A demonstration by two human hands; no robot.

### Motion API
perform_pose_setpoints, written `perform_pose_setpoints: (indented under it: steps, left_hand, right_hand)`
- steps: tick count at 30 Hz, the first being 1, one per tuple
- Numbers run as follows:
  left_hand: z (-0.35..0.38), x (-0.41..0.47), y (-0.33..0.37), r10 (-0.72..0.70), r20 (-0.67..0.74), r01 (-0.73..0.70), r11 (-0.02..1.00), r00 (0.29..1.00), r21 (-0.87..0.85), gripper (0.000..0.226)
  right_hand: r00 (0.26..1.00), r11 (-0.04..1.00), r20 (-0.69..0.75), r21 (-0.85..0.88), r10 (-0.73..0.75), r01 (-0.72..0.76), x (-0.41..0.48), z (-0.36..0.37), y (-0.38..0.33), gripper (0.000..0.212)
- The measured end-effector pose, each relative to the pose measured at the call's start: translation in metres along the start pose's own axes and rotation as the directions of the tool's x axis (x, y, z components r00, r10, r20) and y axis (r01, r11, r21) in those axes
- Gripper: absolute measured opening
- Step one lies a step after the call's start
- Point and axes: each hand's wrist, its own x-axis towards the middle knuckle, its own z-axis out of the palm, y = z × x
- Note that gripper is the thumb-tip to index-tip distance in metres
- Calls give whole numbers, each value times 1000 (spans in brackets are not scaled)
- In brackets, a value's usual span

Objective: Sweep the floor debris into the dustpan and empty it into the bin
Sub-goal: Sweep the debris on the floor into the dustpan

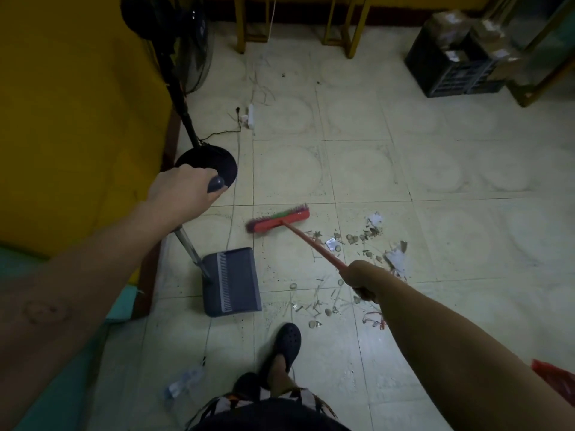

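Note:
A dark grey dustpan point(231, 281) rests on the tiled floor at lower centre-left, its long handle rising to my left hand point(183, 194), which grips the top. My right hand point(361, 279) holds the red stick of a broom, whose red head point(280, 219) with pink and green bristles lies on the floor beyond and to the right of the dustpan. Scattered debris point(357, 241), paper scraps, sticks and small round bits, spreads across the tiles to the right of the dustpan and beneath my right hand. No bin is in view.
A standing fan point(193, 51) with a round black base point(211, 160) stands by the yellow wall at left. A white power strip point(250, 116) and cords lie beyond. A black crate point(451, 70) sits at far right. A plastic bottle point(183, 381) lies near my foot point(284, 346).

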Motion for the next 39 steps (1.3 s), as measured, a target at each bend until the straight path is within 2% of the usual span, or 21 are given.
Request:
perform_pose_setpoints:
  steps: [11,16,21,30,39]
  left_hand:
    - [25,-80,-52,65,-34,-67,996,997,-67,33]
    - [30,-110,-65,55,-35,-58,995,998,-76,30]
    - [34,-127,-60,80,-51,-85,991,996,-103,29]
    - [49,-128,-13,115,-4,-115,989,993,-90,25]
    - [50,-133,67,61,-9,-61,997,998,44,27]
  right_hand:
    - [995,995,-23,-27,100,-101,-58,83,5,31]
    - [996,993,-52,-84,79,-83,-79,98,11,29]
    - [995,986,-86,-151,55,-67,-84,99,26,39]
    - [978,889,-207,-450,-12,-85,-73,63,115,42]
    - [971,744,-226,-662,-81,-92,-62,-34,197,39]
